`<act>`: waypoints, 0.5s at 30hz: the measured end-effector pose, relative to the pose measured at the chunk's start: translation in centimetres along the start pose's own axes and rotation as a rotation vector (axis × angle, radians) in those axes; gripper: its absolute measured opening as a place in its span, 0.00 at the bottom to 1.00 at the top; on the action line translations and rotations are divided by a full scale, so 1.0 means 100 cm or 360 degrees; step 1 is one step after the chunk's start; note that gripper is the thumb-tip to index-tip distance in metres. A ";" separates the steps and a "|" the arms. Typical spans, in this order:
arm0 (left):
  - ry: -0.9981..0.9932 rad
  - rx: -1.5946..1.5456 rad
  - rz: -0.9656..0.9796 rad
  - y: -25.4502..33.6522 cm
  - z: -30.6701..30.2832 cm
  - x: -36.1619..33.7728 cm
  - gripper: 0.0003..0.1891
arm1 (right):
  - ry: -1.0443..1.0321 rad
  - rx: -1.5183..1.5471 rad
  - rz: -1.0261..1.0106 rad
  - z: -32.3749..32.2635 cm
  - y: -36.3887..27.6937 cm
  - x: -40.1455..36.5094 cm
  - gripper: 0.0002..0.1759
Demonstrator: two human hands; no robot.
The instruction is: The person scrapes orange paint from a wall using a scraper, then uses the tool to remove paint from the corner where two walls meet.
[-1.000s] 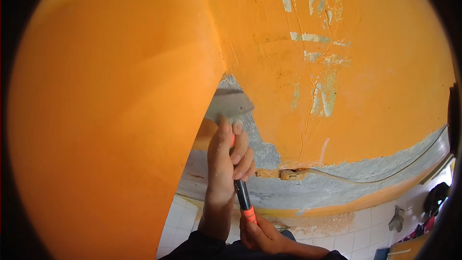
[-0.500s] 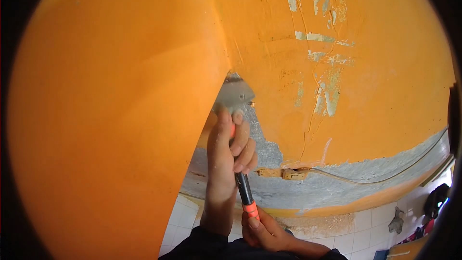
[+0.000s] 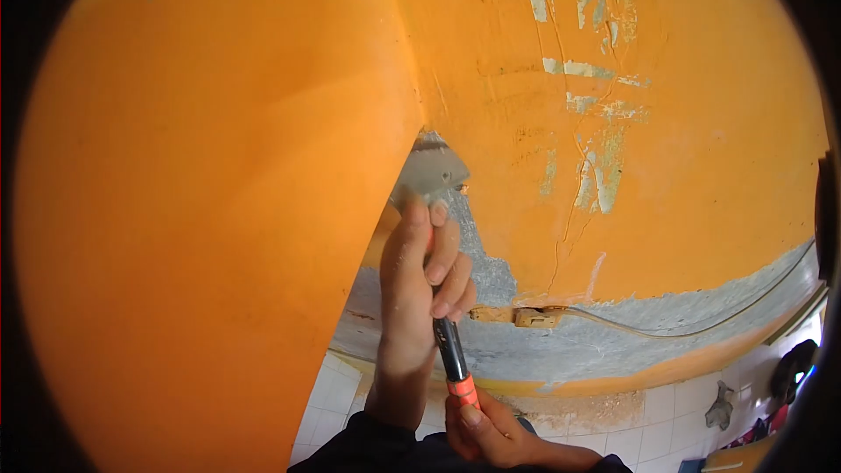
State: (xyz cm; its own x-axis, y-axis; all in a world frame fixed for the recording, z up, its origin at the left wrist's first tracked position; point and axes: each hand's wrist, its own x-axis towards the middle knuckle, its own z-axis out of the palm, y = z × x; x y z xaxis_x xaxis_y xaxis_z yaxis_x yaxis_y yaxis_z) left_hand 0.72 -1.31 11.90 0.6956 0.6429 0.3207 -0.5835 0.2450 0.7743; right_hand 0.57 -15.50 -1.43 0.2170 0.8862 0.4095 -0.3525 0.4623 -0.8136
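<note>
Both my hands grip one long-handled scraper (image 3: 435, 170), its wide metal blade up against the orange wall (image 3: 499, 140) close to the corner. My left hand (image 3: 425, 267) is wrapped round the upper handle, just below the blade. Lower down, my right hand (image 3: 491, 427) closes round the red-orange end of the black handle. Beside the blade and my left fingers, the paint is gone and a grey bare patch (image 3: 486, 267) shows. The blade's left part is hidden behind the edge of the near orange wall (image 3: 236, 210).
A small socket box (image 3: 536, 318) sits low on the wall, with a cable (image 3: 648, 333) running right. Cracked, peeled patches (image 3: 600, 180) mark the paint higher up. Dusty debris (image 3: 578, 410) lies along the white tiled floor (image 3: 613, 442); a grey rag (image 3: 720, 405) lies to the right.
The view has shifted very slightly. Both hands still hold the scraper, and its blade stays at nearly the same spot by the corner.
</note>
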 end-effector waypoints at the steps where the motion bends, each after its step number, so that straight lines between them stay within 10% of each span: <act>1: -0.0005 0.0001 0.0002 -0.002 0.000 -0.001 0.15 | -0.0003 0.0003 -0.0008 0.002 -0.005 -0.001 0.15; 3: 0.0011 -0.0011 0.0027 0.003 0.005 0.002 0.16 | 0.0057 0.0205 0.0402 0.003 -0.022 -0.006 0.15; 15: 0.0032 -0.0055 0.0033 -0.006 0.001 0.002 0.17 | -0.0098 -0.0029 0.0521 -0.010 -0.037 -0.003 0.21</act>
State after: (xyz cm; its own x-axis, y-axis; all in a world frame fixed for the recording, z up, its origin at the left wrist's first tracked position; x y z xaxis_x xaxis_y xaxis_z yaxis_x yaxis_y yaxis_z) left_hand 1.25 -1.45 11.54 0.6749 0.6623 0.3254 -0.6122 0.2564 0.7480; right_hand 2.75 -17.48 1.07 0.0391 0.9881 0.1486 -0.3781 0.1523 -0.9131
